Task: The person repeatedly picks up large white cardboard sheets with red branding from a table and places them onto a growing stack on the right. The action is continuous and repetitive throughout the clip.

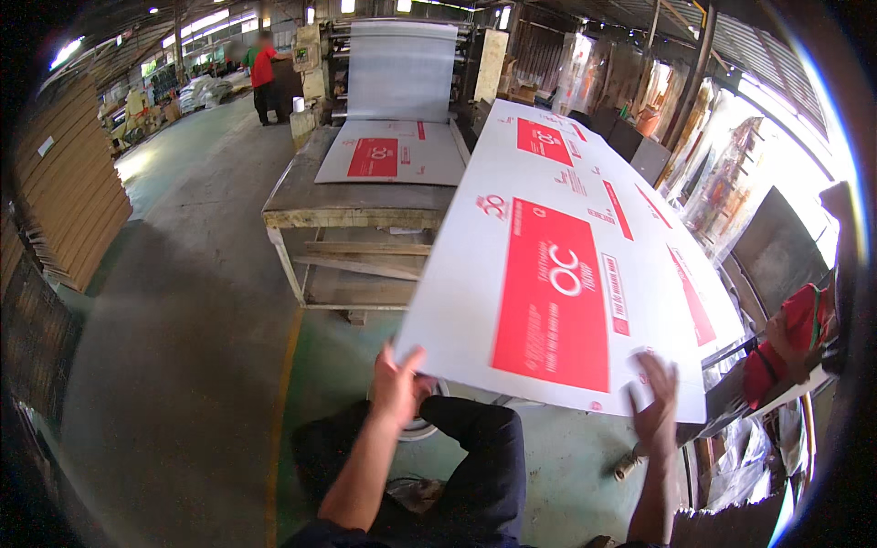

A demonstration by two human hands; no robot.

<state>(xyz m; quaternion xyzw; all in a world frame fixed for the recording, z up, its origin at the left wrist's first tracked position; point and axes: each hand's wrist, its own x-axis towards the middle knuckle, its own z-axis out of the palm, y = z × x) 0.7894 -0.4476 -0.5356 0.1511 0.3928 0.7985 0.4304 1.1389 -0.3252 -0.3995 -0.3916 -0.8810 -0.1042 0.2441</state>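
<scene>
White printed sheet (566,274), large, with red panels: I hold it by its near edge, low centre of the frame, from where it slopes away toward the upper right.

Left hand (397,384): lower centre, fingers curled over the sheet's near left corner, gripping it from the edge.

Right hand (656,406): lower right, fingers spread flat on the sheet's top face near its near right corner; thumb hidden, so I cannot tell whether it pinches the edge or only presses down.

Risk, as I judge it: both holds sit on one short edge while most of the sheet hangs beyond them, so it could sag, crease or swing. The flat right hand could slide on the smooth face and drop that corner. The far right edge runs close to a person in a red sleeve (790,342) at right and might brush them.

My legs (466,466): dark trousers, below the sheet, over green floor (566,475).

Wooden table (352,215): centre, just left of the sheet, apart from both hands.

Second printed sheet (393,153): flat on the table top, upper centre.

Machine (402,68): top centre, feeding a pale web (400,73) down toward the table.

Cardboard stacks (68,183): left edge.

Person in a red shirt (265,78): upper left, far off, standing.
</scene>
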